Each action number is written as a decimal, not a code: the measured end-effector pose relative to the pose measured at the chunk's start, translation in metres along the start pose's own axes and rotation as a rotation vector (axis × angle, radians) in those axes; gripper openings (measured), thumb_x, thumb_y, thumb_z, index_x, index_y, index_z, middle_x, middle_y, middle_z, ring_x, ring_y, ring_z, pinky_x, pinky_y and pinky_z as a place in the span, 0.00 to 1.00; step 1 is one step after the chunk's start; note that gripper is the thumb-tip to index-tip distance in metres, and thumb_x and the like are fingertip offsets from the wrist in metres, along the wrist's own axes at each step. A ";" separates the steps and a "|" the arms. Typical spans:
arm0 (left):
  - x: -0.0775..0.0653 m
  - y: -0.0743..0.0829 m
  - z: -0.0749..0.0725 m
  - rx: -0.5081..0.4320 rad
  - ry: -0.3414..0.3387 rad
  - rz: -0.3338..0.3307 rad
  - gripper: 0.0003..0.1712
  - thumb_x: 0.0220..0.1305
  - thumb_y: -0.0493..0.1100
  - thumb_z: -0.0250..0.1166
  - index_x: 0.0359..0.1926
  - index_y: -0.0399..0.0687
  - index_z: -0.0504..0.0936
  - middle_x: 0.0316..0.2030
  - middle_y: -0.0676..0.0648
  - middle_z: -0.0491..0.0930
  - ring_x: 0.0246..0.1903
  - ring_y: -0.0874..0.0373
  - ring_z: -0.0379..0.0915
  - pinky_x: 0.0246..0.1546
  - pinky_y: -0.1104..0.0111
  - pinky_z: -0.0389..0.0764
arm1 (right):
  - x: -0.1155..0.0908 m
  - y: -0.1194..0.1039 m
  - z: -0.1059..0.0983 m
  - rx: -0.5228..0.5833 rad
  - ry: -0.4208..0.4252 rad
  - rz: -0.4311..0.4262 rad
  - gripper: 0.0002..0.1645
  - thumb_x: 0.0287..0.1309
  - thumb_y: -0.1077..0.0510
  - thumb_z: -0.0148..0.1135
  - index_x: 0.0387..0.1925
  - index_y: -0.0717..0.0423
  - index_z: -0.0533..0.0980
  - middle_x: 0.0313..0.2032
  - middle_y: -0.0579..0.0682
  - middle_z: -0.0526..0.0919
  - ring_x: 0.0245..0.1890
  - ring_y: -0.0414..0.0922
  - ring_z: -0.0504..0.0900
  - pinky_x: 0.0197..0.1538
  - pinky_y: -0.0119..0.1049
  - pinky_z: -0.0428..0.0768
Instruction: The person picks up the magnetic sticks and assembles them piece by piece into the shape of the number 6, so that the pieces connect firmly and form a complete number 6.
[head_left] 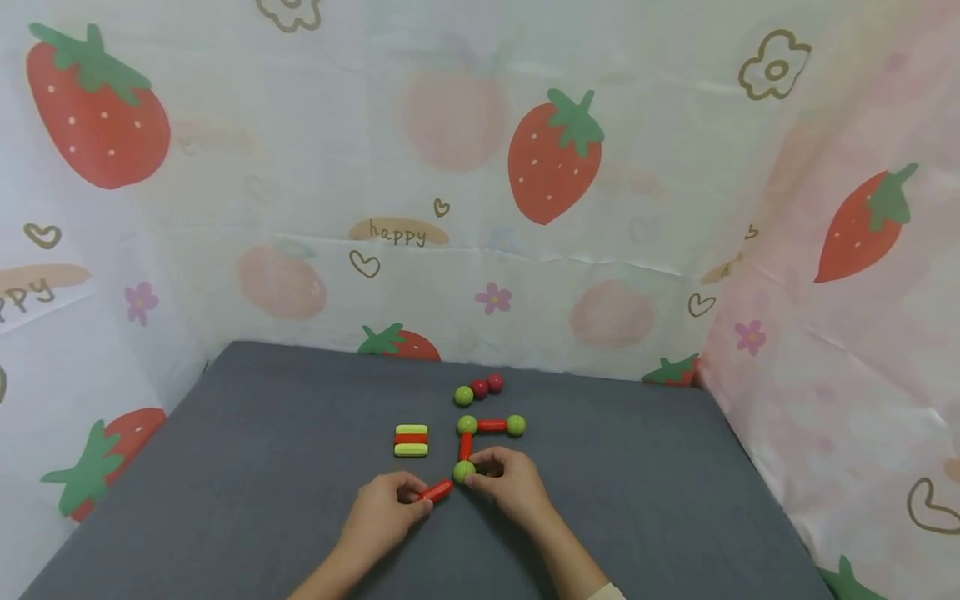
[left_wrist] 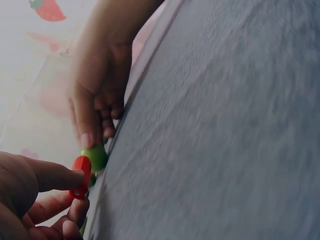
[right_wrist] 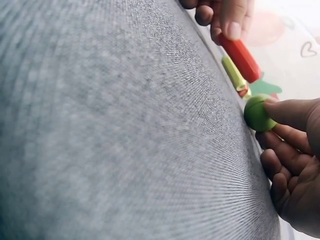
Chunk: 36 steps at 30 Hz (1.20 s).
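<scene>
Between thumb and fingers, my left hand (head_left: 385, 510) pinches a red rod (head_left: 437, 491), seen also in the left wrist view as a ridged red rod (left_wrist: 81, 176). The rod's free end points at a green ball (head_left: 463, 472), close to it. My right hand (head_left: 513, 486) holds that ball with thumb and fingertips; in the right wrist view a seam runs over the green ball (right_wrist: 259, 113). From the held ball a red rod (head_left: 466, 447) leads up to a corner green ball (head_left: 467, 425). Another red rod (head_left: 492, 426) joins this corner to a right-hand green ball (head_left: 516, 425).
Left of the joined pieces lie two yellow-green rods (head_left: 411, 450) with a red rod (head_left: 411, 439) between them. Farther back sit a loose green ball (head_left: 463, 396) and two dark red balls (head_left: 495, 383). A strawberry-printed curtain (head_left: 465, 183) surrounds the grey tabletop (head_left: 285, 442).
</scene>
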<state>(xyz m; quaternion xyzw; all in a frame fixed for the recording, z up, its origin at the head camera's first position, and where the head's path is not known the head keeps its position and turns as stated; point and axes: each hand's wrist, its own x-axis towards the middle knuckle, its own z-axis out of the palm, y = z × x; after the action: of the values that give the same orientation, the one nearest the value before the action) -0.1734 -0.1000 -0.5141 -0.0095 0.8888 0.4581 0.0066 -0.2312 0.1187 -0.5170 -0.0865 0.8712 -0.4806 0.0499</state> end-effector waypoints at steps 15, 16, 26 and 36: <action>-0.004 0.011 0.016 0.040 0.042 -0.039 0.07 0.55 0.45 0.78 0.35 0.53 0.88 0.25 0.58 0.82 0.24 0.63 0.74 0.26 0.65 0.72 | 0.000 0.002 0.003 -0.004 0.014 -0.004 0.16 0.53 0.54 0.79 0.43 0.52 0.87 0.34 0.44 0.87 0.30 0.41 0.80 0.33 0.37 0.79; -0.004 0.011 0.017 0.042 0.043 -0.043 0.07 0.55 0.45 0.78 0.34 0.54 0.88 0.25 0.58 0.82 0.24 0.63 0.74 0.26 0.65 0.72 | 0.000 0.002 0.003 -0.007 0.015 -0.002 0.16 0.53 0.54 0.80 0.43 0.52 0.87 0.34 0.44 0.87 0.30 0.41 0.80 0.33 0.37 0.79; -0.006 0.011 0.018 -0.003 0.067 -0.036 0.07 0.56 0.45 0.76 0.33 0.50 0.87 0.24 0.55 0.82 0.22 0.62 0.74 0.24 0.65 0.73 | 0.000 0.000 0.005 0.002 0.019 0.017 0.16 0.51 0.53 0.80 0.42 0.51 0.87 0.34 0.44 0.87 0.30 0.41 0.80 0.33 0.37 0.79; -0.009 0.020 0.020 -0.015 0.012 -0.016 0.10 0.54 0.48 0.78 0.30 0.49 0.87 0.23 0.55 0.83 0.23 0.62 0.75 0.24 0.65 0.73 | 0.002 0.001 0.005 0.009 0.033 0.014 0.16 0.51 0.52 0.80 0.41 0.52 0.87 0.33 0.44 0.87 0.30 0.40 0.81 0.33 0.37 0.79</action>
<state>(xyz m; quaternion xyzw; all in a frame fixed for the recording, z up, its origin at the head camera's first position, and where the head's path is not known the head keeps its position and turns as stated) -0.1650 -0.0717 -0.5095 -0.0197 0.8851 0.4649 0.0049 -0.2325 0.1152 -0.5206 -0.0723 0.8704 -0.4854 0.0392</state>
